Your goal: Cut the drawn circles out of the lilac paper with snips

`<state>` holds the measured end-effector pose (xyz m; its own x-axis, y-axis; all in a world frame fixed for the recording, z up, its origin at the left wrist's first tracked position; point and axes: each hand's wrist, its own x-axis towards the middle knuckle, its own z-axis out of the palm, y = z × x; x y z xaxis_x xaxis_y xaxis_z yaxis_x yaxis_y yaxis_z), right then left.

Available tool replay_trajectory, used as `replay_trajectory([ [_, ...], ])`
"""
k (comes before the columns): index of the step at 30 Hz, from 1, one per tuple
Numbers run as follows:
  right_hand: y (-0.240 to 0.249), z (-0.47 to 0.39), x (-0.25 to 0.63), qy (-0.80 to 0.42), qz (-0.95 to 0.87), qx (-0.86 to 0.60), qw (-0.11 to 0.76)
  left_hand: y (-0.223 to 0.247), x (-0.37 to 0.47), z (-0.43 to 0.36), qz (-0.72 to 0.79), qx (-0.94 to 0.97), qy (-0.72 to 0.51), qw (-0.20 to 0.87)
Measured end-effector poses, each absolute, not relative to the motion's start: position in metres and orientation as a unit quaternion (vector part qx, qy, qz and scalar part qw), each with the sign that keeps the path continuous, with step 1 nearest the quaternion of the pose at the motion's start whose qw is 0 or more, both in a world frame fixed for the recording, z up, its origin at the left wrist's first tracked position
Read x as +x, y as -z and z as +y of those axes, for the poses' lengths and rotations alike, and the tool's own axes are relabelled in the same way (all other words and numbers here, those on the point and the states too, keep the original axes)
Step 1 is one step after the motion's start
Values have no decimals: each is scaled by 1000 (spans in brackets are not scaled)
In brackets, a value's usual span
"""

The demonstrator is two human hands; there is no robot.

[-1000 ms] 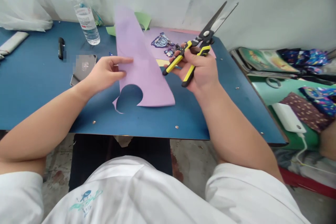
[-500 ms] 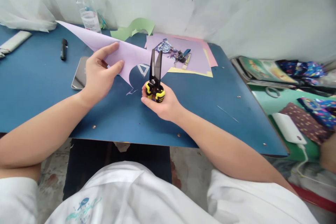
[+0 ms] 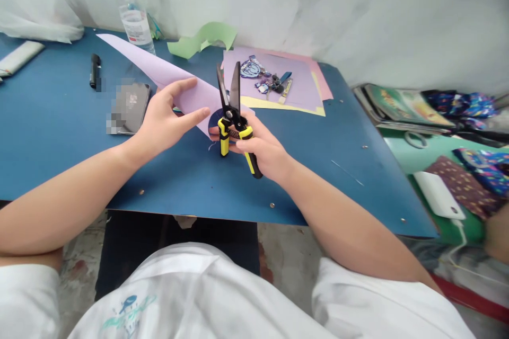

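Note:
My left hand is closed on a sheet of purple paper, which it holds tilted above the table, thumb on the near side. A curved notch is cut into the sheet's lower edge, and a thin shred dangles there. Yellow-and-black spring-handled shears rest in my right hand, blades apart and pointing up and away. The blades stand in front of the paper's right part and hide some of it. Whether they touch the sheet I cannot tell.
On the blue table lie a phone, a black marker, a water bottle and curled green paper. Keys lie on stacked coloured sheets. Right of the table are a white power bank and books.
The shears' handles have spread and tipped into fuller view, with the blades wider apart. My left hand and the purple paper have shifted right, uncovering more of the phone.

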<state>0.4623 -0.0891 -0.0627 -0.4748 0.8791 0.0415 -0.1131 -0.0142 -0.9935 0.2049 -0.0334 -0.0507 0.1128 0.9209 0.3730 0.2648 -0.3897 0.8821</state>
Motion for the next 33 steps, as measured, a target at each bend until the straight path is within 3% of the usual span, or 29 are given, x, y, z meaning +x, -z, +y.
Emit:
replay_trajectory([
  [6,49,-92,464,-635,-596,-369,325,55,197,-26,472,620,-535,326],
  [15,79,-89,449,-546,-615,-413,393,65,200,-18,470,629,-508,353],
  [22,79,-92,450,-567,-597,-414,389,53,181,-18,377,651,-630,192],
  [30,68,-101,448,-554,-611,-417,382,48,164,44,84,652,-743,-126],
  [33,65,-106,443,-570,-577,-411,416,53,165,49,127,650,-740,-119],
])
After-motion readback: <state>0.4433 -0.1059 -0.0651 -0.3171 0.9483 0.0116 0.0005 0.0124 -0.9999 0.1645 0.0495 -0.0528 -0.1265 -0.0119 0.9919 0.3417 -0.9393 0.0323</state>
